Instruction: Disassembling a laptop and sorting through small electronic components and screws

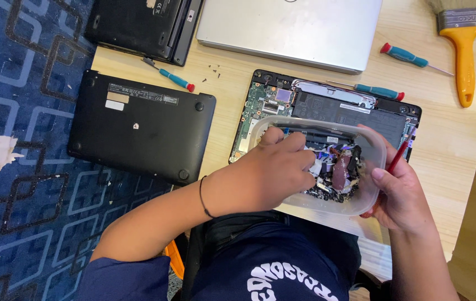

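Over opened black laptop w/ exposed board [327, 111], left hand [274, 173] digs, fingers pinched, in clear plastic tub [374, 147]; right hand [402, 195] grips tub + red screwdriver [398, 158]. Cover's off, reassembly left.

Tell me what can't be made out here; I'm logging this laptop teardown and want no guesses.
Head view only:
- Left hand fingertips: buried in the clear plastic container, so any grip is unclear.
- Small parts inside: too jumbled to identify.
- Opened laptop: its near half is covered by the container and hands.
- Right hand holds a red tool; its tip is hidden.
- Paintbrush: bristles cut off by the top edge.
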